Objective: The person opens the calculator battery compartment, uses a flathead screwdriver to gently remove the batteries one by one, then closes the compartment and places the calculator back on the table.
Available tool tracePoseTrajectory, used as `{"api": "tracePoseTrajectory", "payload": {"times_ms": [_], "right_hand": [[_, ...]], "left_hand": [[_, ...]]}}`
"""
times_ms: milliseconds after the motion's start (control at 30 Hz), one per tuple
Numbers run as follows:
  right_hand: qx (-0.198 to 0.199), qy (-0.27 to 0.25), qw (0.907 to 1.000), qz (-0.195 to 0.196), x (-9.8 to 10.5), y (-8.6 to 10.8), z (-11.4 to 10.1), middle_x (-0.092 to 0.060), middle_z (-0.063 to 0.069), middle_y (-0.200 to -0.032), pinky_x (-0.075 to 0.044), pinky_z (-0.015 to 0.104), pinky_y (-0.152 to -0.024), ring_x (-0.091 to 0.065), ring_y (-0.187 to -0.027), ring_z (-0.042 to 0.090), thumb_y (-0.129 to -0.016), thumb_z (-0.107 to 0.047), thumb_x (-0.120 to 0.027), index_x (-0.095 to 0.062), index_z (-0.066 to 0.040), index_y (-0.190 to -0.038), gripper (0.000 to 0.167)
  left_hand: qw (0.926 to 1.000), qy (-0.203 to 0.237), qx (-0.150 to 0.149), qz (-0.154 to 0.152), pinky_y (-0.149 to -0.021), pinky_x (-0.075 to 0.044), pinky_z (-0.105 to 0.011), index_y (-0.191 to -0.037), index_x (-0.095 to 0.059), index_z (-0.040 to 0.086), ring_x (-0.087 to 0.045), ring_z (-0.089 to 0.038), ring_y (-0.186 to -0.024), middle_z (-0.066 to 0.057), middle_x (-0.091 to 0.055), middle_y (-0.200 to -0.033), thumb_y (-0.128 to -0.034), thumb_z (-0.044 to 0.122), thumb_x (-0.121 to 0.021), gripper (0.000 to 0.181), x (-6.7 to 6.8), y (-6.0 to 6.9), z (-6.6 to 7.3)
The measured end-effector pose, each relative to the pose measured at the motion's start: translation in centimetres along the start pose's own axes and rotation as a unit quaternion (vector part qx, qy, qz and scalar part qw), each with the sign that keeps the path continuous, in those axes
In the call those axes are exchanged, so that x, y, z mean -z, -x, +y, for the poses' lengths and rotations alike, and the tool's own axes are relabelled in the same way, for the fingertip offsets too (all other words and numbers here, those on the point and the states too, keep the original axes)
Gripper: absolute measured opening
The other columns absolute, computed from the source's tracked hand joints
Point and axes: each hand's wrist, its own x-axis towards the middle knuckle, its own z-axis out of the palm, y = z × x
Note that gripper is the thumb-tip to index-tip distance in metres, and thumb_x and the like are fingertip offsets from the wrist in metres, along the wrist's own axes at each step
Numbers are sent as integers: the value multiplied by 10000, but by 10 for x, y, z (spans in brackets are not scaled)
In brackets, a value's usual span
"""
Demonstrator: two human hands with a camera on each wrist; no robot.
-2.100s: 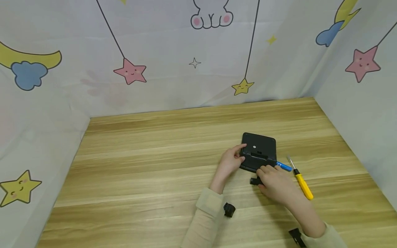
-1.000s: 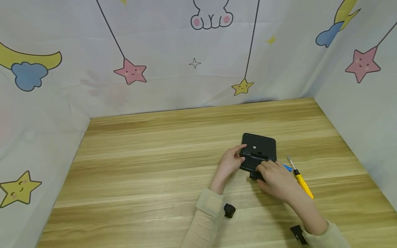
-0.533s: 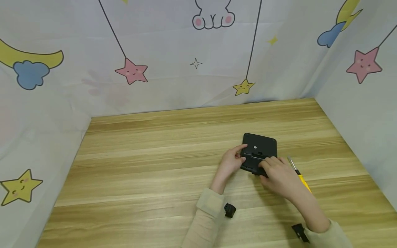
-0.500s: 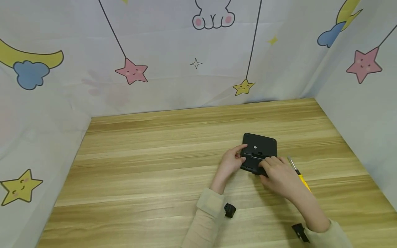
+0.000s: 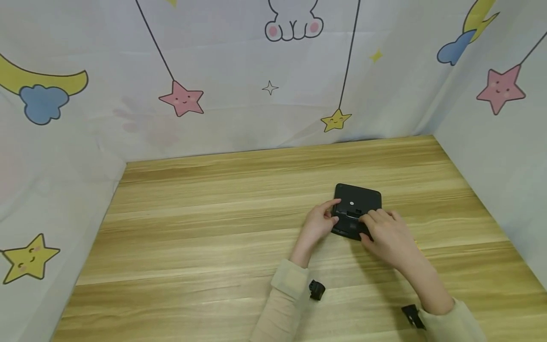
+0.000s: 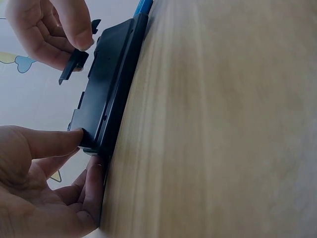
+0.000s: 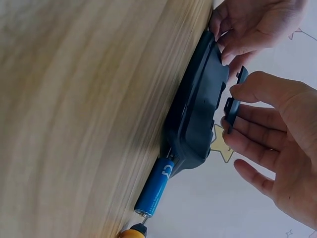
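Observation:
A flat black device (image 5: 358, 195) lies back side up on the wooden table, a recessed slot across its back. My left hand (image 5: 317, 222) grips its left edge, thumb (image 6: 54, 143) on top and fingers beneath. Over the device's near right part, my right hand (image 5: 391, 237) pinches a small black battery cover (image 7: 231, 109) between thumb and fingers. Both wrist views show this cover (image 6: 75, 63) raised off the device, with a gap between them. In the head view the right hand hides it. A blue battery (image 7: 154, 186) lies against the device's right end.
A yellow-handled screwdriver (image 7: 132, 232) lies beyond the battery, mostly hidden by my right hand in the head view. Small black pieces sit by the left sleeve (image 5: 290, 280) and the right sleeve (image 5: 453, 323). A printed white cloth (image 5: 235, 118) stands behind the table.
My right hand has moved up and right over the device with the cover, from the table just in front of it. It now covers the battery and most of the screwdriver. My left hand stays put.

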Motion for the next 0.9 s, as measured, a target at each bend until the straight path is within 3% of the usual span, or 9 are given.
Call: {"api": "tracePoseTrajectory", "payload": {"times_ms": [300, 900], "right_hand": [[-141, -22, 9990, 412, -1, -4, 4, -650, 104, -838, -440, 496, -827, -605, -792, 284, -711, -144, -803, -669, -5, -941, 301], [-293, -10, 9980, 552, -7, -9, 9, -660, 116, -862, -443, 515, -831, -620, -816, 300, -719, -139, -798, -671, -8, -969, 309]], "left_hand": [[10000, 12, 3, -3, -563, -350, -200, -1343, -576, 228, -427, -110, -659, -2, -479, -815, -903, 65, -631, 473, 0, 0, 0], [10000, -16, 42, 7, -555, -341, -197, -1343, -577, 229, -421, -104, -646, 10, -461, -800, -901, 68, -633, 473, -1, -1, -1]]}}
